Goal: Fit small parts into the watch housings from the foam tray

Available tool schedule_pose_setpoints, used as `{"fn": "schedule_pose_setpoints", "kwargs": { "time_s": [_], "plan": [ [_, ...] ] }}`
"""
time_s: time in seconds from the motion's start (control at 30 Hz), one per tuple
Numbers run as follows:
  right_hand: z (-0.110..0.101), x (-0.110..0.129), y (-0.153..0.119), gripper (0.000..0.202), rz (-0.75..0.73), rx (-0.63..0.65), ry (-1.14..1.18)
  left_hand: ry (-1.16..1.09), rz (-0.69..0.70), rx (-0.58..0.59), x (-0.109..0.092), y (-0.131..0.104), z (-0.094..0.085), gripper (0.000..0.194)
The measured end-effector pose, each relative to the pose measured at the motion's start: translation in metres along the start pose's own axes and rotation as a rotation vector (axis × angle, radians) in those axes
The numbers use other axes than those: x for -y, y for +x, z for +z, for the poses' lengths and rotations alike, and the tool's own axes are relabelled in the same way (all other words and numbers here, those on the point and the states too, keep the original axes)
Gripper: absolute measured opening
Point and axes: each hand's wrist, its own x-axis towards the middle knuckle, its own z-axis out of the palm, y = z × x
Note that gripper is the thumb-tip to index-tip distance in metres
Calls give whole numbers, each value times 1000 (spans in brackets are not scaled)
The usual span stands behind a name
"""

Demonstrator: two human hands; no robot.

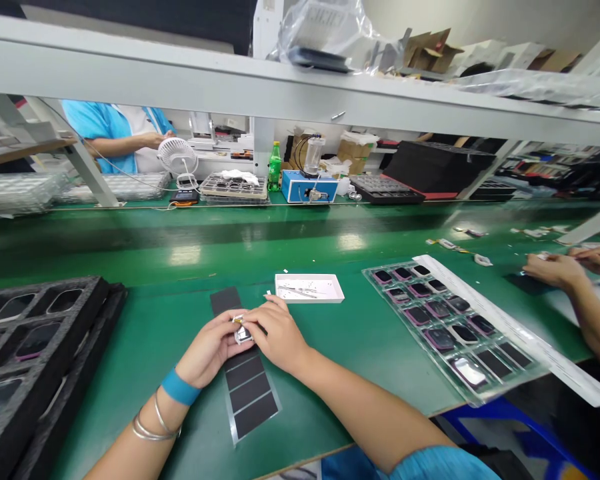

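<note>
Close together over the green bench, both my hands work on a small shiny electronic part point(243, 335) with a yellow patch at its top. My left hand point(211, 352) holds it between thumb and fingers. The thumb and forefinger of my right hand point(280, 337) pinch at its upper edge; whether they grip a separate piece is hidden. Beneath the hands lies a clear sheet with black rectangular pads point(253, 395). Just beyond my right fingers sits a shallow white box point(311, 300) with small dark scraps inside.
A clear plastic tray point(411, 319) of small dark-screened, watch-like units lies right, a long white strip point(517, 330) along it. Black foam trays point(97, 310) stand left. Another person's hands point(560, 270) work at far right. A shelf beam point(180, 73) crosses above.
</note>
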Motion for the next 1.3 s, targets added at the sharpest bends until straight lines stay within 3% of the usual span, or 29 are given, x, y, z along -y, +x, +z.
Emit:
{"fn": "schedule_pose_setpoints", "kwargs": {
  "time_s": [0.13, 0.3, 0.4, 0.53, 0.63, 0.8, 0.93, 1.03, 1.3],
  "plan": [
    [-1, -4, -2, 17, -180, 47, -144, -199, -32, 9, -3, 1, -1, 26],
    [-1, -6, -1, 14, -133, 99, -92, -107, 44, 20, -1, 3, -5, 30],
    [0, -8, 0, 11, 22, 94, 65, -42, 86, 58, 1, 3, -7, 34],
    [2, -13, 0, 42, 350, 148, 391, 30, 121, 51, 2, 2, -8, 41],
    [7, -17, -1, 52, 564, 263, 698, 75, 130, 59, 2, 2, -7, 43],
    [11, -19, -3, 53, 707, 326, 905, 133, 95, 138, 2, 0, -4, 41],
    [14, -21, -5, 57, 722, 380, 1036, 211, 52, 222, 1, -1, -3, 40],
    [17, -21, -7, 52, 706, 410, 1131, 262, 52, 219, 2, 0, -4, 42],
    [16, -9, -8, 45, 619, 329, 1012, 329, 123, 199, 2, 0, -7, 41]
  ]
}}
